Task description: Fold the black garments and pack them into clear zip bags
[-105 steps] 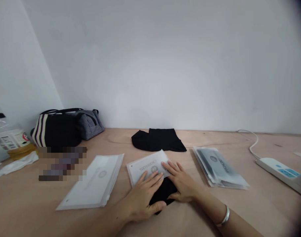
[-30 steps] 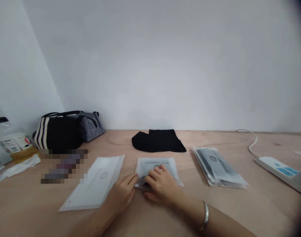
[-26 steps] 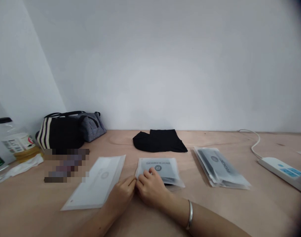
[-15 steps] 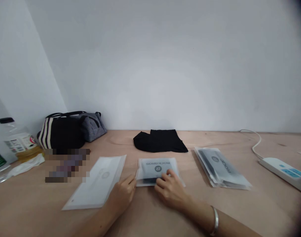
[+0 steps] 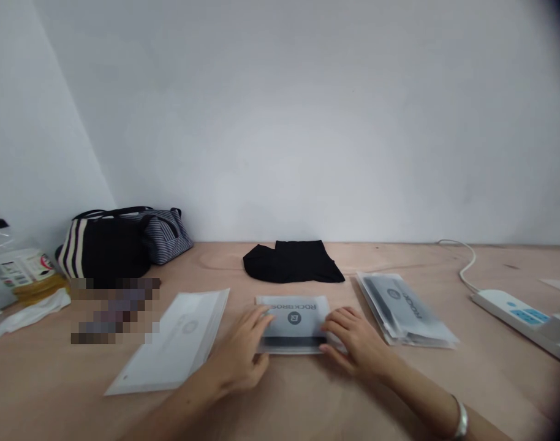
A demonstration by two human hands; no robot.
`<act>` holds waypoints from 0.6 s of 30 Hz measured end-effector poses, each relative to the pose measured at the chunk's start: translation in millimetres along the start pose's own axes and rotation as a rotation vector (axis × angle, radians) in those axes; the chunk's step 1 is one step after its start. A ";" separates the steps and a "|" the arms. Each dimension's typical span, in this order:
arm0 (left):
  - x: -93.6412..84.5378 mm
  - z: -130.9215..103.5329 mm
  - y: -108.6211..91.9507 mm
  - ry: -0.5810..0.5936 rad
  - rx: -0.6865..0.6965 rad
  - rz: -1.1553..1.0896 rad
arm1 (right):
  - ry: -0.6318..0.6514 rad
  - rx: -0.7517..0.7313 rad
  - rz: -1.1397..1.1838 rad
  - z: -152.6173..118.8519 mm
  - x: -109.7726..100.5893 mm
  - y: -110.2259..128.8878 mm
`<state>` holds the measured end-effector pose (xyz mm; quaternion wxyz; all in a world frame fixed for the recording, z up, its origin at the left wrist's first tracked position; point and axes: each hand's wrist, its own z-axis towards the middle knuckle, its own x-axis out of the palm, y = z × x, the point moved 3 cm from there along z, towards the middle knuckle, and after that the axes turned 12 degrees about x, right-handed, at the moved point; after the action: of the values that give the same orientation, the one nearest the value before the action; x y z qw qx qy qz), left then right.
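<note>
A frosted zip pouch (image 5: 293, 338) printed ROCKBROS, with something grey and dark inside, lies flat in front of me, its lettering upside down. My left hand (image 5: 241, 354) is at its left edge, fingertips over the top of the plastic and thumb spread apart. On the opposite edge rests my right hand (image 5: 360, 343), fingers on the pouch and thumb held away from them. Both hands look open, touching the pouch without closing on it. Left of my left hand lies a flat, pale frosted pouch (image 5: 176, 337). Several filled frosted pouches (image 5: 406, 309) are stacked to the right.
Folded black cloth (image 5: 293, 262) lies near the wall. At the left stand a black-and-striped bag (image 5: 109, 248), a bottle of yellow liquid (image 5: 27, 275) and a white tissue (image 5: 32, 313); a pixelated patch (image 5: 117, 309) hides something. A white power strip (image 5: 519, 315) with its cable is at the right.
My right hand has moved from the pouch's front middle to its right edge, and its fingers have opened out. My left hand has shifted onto the left edge, thumb now apart.
</note>
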<state>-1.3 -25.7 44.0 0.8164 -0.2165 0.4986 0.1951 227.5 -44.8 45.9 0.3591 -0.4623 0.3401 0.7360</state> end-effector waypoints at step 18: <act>55.4 26.0 27.0 0.161 -0.055 -0.033 | 0.359 0.060 0.089 43.1 47.9 6.4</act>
<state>26.9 16.6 0.6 0.7704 -0.2622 0.5535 0.1770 188.3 -1.9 17.4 0.2733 -0.5595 0.4408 0.6465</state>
